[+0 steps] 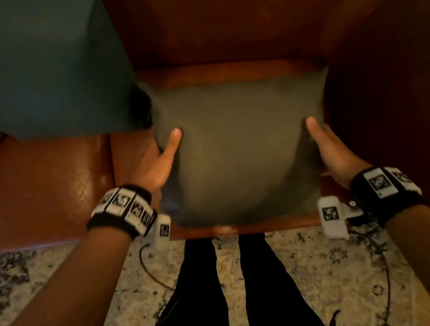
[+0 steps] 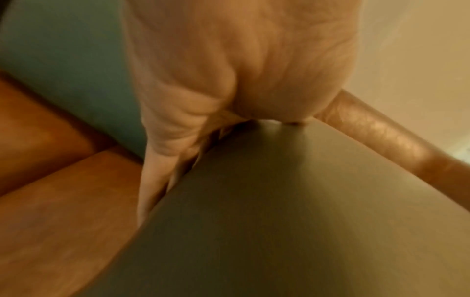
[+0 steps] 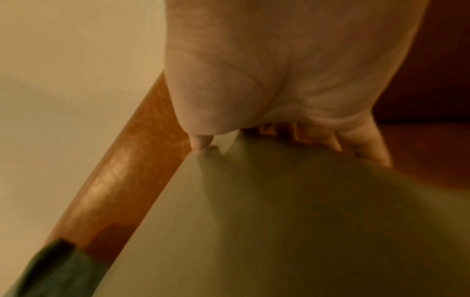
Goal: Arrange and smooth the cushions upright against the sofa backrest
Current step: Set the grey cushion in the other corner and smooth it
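Observation:
An olive-green square cushion (image 1: 239, 149) lies over the right seat of a brown leather sofa (image 1: 41, 186), its far edge near the backrest (image 1: 220, 19). My left hand (image 1: 161, 163) grips its left side, thumb on top and fingers tucked underneath. My right hand (image 1: 329, 148) grips the right side the same way. The left wrist view has the cushion (image 2: 305, 221) under my palm (image 2: 229, 70). In the right wrist view my thumb dents the cushion (image 3: 305, 221) below my palm (image 3: 292, 70). A teal cushion (image 1: 39, 67) stands against the backrest at the left.
The sofa's right armrest (image 1: 398, 77) rises close beside my right hand. A patterned rug (image 1: 340, 282) lies in front of the sofa, with my dark-trousered legs (image 1: 233, 293) standing on it. A thin cable (image 1: 151, 270) hangs from the left wrist camera.

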The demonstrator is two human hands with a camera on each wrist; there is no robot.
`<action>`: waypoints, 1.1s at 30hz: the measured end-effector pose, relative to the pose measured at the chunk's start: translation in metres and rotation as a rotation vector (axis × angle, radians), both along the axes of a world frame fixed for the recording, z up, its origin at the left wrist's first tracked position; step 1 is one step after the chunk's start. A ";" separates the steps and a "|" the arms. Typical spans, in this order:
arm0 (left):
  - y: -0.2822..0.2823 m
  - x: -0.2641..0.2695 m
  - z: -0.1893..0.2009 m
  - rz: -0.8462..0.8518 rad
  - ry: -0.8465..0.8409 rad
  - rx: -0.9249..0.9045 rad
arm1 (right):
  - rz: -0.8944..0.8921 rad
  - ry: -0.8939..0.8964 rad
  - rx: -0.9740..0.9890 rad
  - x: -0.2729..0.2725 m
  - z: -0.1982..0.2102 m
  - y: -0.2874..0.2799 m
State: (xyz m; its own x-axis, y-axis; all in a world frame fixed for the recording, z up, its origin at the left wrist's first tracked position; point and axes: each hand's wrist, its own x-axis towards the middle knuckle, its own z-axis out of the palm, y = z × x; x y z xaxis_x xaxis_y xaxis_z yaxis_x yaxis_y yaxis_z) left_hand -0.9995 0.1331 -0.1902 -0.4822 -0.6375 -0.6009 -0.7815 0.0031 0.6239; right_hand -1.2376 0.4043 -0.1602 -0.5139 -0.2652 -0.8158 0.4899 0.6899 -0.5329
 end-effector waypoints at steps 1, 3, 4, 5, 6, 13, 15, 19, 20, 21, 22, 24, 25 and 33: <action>-0.011 -0.007 -0.011 -0.098 -0.119 -0.196 | 0.044 0.053 0.013 -0.004 -0.007 -0.003; -0.017 -0.014 -0.016 -0.232 -0.317 -0.482 | 0.106 0.128 0.043 -0.003 -0.011 -0.004; -0.016 -0.015 -0.014 -0.254 -0.326 -0.522 | 0.107 0.164 0.052 0.000 -0.011 -0.001; -0.016 -0.011 -0.019 -0.269 -0.291 -0.530 | 0.091 0.197 0.069 0.003 -0.015 0.007; -0.012 -0.006 -0.019 -0.250 -0.245 -0.492 | 0.079 0.211 0.124 0.008 -0.019 0.016; 0.033 0.089 -0.060 0.121 -0.332 0.252 | -0.130 -0.201 0.230 0.055 -0.056 0.076; 0.043 0.096 -0.058 0.219 -0.377 0.366 | -0.178 -0.154 0.161 0.058 -0.059 0.074; 0.048 0.082 -0.045 0.381 -0.252 0.362 | -0.261 -0.129 0.099 0.050 -0.068 0.068; 0.048 0.075 -0.041 0.422 -0.196 0.376 | -0.285 -0.135 0.081 0.049 -0.070 0.068; 0.049 0.069 -0.039 0.474 -0.126 0.398 | -0.301 -0.142 0.065 0.048 -0.071 0.066; 0.051 0.064 -0.041 0.553 -0.058 0.438 | -0.314 -0.151 0.055 0.049 -0.071 0.065; 0.058 0.052 -0.040 0.685 0.068 0.519 | -0.334 -0.181 0.061 0.051 -0.074 0.065; 0.062 0.048 -0.040 0.703 0.103 0.539 | -0.324 -0.199 0.073 0.052 -0.074 0.065; 0.062 0.055 -0.054 0.749 0.180 0.634 | -0.273 -0.347 0.009 0.044 -0.069 0.065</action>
